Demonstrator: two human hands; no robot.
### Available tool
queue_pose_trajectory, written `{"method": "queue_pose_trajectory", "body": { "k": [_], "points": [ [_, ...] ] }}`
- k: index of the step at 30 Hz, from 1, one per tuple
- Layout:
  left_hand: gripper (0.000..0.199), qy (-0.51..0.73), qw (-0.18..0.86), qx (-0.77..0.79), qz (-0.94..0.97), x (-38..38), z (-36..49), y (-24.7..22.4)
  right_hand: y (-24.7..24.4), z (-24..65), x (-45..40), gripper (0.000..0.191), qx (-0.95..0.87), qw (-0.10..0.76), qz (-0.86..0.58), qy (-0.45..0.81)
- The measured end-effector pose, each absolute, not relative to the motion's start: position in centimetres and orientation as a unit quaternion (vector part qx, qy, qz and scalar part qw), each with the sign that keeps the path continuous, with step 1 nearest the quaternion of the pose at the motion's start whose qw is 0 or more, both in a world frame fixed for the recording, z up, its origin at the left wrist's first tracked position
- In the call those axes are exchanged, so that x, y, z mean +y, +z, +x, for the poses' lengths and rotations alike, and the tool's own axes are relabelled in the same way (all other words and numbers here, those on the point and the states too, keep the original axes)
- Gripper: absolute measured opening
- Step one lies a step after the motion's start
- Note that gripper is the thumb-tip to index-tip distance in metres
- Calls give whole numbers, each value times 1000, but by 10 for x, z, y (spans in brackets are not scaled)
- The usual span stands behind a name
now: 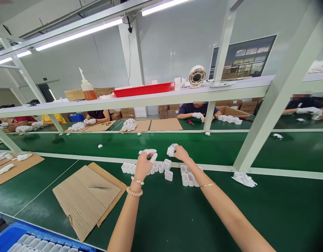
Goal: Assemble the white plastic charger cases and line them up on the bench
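Note:
My left hand, with white covers on its fingertips, reaches over the row of small white plastic containers. Its thumb and index finger are apart, and I make out nothing held between them. My right hand is closed on a small white plastic container, held above the near edge of the green belt; fingers partly hide it. Below the hands stands a single white container. A block of white containers sits under my right forearm, which covers part of it.
Tweezers lie on cardboard sheets at left. A blue crate of white containers is at lower left. White gloves lie at right beside a slanting post. Small white items dot the belt; co-workers sit beyond.

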State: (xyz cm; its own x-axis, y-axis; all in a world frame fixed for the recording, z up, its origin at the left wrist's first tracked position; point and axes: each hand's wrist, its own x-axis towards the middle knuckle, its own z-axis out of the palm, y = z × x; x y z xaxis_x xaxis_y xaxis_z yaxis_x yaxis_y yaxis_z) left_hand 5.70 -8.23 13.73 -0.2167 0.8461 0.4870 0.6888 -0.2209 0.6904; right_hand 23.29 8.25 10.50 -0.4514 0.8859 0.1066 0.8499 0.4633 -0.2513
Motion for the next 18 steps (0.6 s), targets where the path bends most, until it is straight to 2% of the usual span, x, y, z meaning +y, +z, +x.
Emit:
{"method": "queue_pose_trajectory", "body": {
  "k": [5, 9, 12, 15, 18],
  "points": [
    [55, 462, 175, 608, 621, -62, 68, 152, 136, 245, 41, 42, -860, 218, -451, 95],
    [37, 430, 269, 575, 642, -56, 76, 145, 142, 240, 7, 46, -859, 249, -435, 103],
    [34, 426, 306, 552, 648, -60, 68, 146, 145, 235, -5, 48, -866, 257, -409, 132],
    [38, 429, 316, 542, 650, -74, 52, 157, 151, 239, -8, 49, -865, 269, -393, 160],
    [38, 419, 270, 535, 682, -97, 37, 174, 160, 253, -6, 49, -851, 317, -375, 188]
  ]
}}
